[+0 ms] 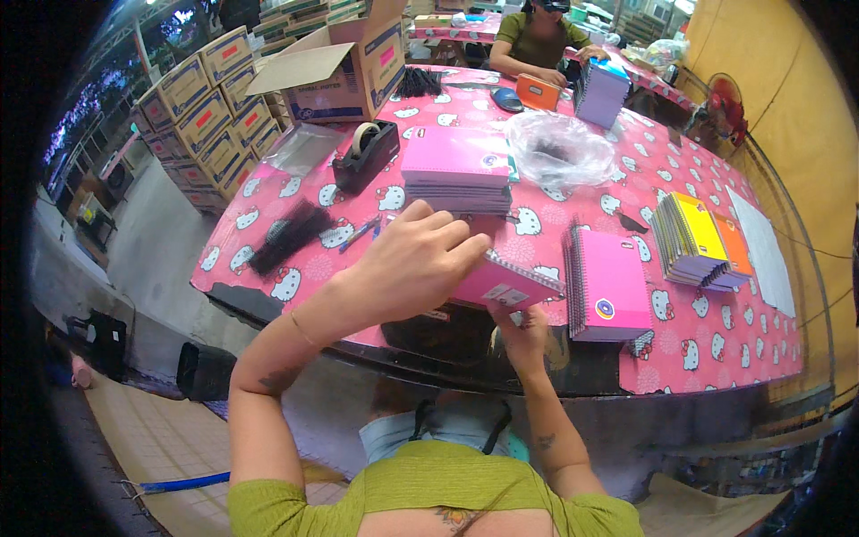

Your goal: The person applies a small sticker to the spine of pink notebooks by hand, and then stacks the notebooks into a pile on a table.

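- Left hand (pixel 416 259) gripped the pink spiral notebook's (pixel 506 285) top; right hand (pixel 523 333) pinched it from below.
- Both hovered over the table's (pixel 716 376) near edge.

**Pink notebook held over the counter edge**

Left hand (pixel 413 261) lies on top of a pink spiral notebook (pixel 506 285), fingers curled over it; right hand (pixel 522 337) grips it from below. Beside it on the counter (pixel 555 215): upright pink notebooks (pixel 611 285), a pink stack (pixel 456 170), tape dispenser (pixel 365 154), black bundle (pixel 291 234).
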`<state>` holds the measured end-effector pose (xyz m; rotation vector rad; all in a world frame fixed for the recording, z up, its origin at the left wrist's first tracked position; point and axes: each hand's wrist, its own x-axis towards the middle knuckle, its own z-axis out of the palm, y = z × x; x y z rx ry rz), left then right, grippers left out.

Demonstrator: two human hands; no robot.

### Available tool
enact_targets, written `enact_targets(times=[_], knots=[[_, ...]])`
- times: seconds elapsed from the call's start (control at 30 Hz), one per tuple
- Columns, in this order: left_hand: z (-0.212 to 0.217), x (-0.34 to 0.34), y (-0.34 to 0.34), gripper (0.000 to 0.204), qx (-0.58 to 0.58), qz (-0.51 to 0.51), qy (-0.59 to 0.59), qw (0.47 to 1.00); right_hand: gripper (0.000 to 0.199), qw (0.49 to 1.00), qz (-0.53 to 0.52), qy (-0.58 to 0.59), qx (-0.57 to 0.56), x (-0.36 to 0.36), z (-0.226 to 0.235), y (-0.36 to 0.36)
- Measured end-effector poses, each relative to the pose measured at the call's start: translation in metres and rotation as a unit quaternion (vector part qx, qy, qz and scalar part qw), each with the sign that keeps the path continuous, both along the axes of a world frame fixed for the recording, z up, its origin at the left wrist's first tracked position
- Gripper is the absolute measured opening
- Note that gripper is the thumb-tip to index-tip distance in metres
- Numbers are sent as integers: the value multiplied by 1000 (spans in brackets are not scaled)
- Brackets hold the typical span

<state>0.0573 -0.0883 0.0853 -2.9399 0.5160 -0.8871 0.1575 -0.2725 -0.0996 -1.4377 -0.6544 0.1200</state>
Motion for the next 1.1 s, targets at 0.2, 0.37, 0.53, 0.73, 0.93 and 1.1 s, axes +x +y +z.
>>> enact_targets(times=[0.2,0.37,0.53,0.73,0.93,1.1], knots=[[-88,-31,12,41,-23,119,13,993,82,987,113,-92,-73,-7,-2,4],[-118,-46,4,53,-549,142,-103,817,78,995,4,-94,-40,-22,2,22],[-168,-51,7,62,-703,139,-108,690,51,997,70,34,6,-14,-3,25],[-181,-43,101,45,-473,279,-41,835,47,1000,26,-4,0,30,-12,-21],[-236,-96,258,28,-56,555,22,829,49,999,41,-10,6,28,-11,-18],[-222,-69,231,18,-10,523,-44,851,54,998,60,-26,22,35,3,-25]])
